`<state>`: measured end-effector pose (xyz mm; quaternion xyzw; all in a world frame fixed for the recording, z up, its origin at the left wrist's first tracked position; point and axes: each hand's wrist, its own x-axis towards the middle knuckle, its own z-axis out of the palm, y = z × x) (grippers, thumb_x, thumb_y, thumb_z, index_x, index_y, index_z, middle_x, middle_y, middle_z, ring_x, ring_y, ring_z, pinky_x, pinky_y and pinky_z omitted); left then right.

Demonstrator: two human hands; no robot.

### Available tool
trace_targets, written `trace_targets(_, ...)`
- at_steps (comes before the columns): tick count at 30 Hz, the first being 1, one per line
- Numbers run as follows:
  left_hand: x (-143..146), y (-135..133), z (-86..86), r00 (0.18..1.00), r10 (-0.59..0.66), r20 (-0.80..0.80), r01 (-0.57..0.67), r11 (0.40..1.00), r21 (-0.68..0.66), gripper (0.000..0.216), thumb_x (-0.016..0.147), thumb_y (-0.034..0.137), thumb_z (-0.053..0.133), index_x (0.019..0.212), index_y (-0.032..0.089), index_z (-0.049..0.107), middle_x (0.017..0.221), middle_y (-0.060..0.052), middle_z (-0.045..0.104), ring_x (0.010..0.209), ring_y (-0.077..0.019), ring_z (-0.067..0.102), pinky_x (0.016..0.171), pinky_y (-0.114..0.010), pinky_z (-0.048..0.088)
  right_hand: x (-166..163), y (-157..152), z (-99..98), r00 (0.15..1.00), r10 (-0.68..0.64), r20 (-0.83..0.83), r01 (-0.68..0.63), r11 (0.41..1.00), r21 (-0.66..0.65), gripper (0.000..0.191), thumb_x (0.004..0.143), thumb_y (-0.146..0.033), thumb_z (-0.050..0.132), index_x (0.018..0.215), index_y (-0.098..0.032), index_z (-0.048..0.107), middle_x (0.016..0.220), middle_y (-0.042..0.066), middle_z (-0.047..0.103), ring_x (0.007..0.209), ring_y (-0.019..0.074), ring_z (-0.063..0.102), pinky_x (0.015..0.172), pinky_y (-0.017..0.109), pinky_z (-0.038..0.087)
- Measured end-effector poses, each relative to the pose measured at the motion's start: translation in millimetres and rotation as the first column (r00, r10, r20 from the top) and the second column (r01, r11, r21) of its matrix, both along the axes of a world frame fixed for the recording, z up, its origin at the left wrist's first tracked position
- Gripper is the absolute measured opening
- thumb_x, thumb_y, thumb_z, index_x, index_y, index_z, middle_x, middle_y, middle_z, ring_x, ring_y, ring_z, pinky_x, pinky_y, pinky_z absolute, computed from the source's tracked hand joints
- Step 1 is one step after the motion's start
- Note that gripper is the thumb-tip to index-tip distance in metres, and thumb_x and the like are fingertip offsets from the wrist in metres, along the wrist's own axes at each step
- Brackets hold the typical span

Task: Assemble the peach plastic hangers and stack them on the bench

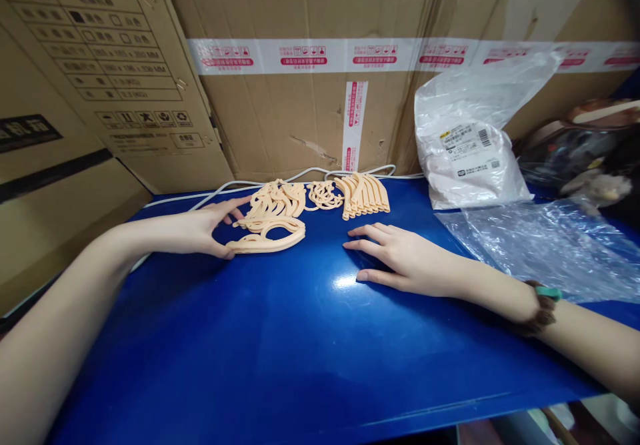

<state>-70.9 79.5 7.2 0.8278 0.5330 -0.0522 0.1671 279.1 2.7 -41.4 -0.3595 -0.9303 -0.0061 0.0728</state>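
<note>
My left hand [207, 227] rests at the left end of a cream plastic piece like a folding hanger [287, 238], its thumb at the piece's tip. Its fingers are apart and reach to a pile of curved cream parts [280, 198] just behind. My right hand [393, 255] lies low over the blue table with fingers stretched out and nothing in them. Beyond it sits a row of curved cream arms [367, 195]. Between the two groups lies a small heap of thin, looped cream parts [325, 195], perhaps hooks.
A white plastic bag [470, 158] with a label stands at the back right, and clear plastic film [545, 245] lies before it. Cardboard boxes [300, 111] wall the back and left. A white cable [230, 183] runs along the back of the blue table [300, 351].
</note>
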Motion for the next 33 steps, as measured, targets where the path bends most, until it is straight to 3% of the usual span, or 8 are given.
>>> trace_targets(10, 0.2, 2.8, -0.4, 1.0, 0.004, -0.008, -0.004, 1.0, -0.024, 0.099, 0.07, 0.041, 0.061, 0.152, 0.02, 0.009, 0.127, -0.008, 0.053, 0.114, -0.0255, 0.052, 0.096, -0.03, 0.04, 0.3, 0.5, 0.4, 1.0, 0.01, -0.007, -0.01, 1.0, 0.001, 0.052, 0.096, -0.051, 0.04, 0.133, -0.016, 0.051, 0.132, 0.014, 0.052, 0.116, 0.027, 0.053, 0.099, 0.045, 0.044)
trace_targets(33, 1.0, 3.4, 1.7, 0.999, 0.033, 0.015, -0.032, 0.998, -0.046, 0.1, 0.067, 0.043, 0.064, 0.151, 0.023, 0.013, 0.127, -0.006, 0.057, 0.118, -0.0267, 0.051, 0.098, -0.032, 0.041, 0.9, 0.6, 0.4, 1.0, 0.005, -0.004, -0.005, 1.0, -0.007, 0.052, 0.096, -0.052, 0.04, 0.133, -0.017, 0.051, 0.133, 0.014, 0.051, 0.116, 0.0274, 0.053, 0.098, 0.046, 0.044)
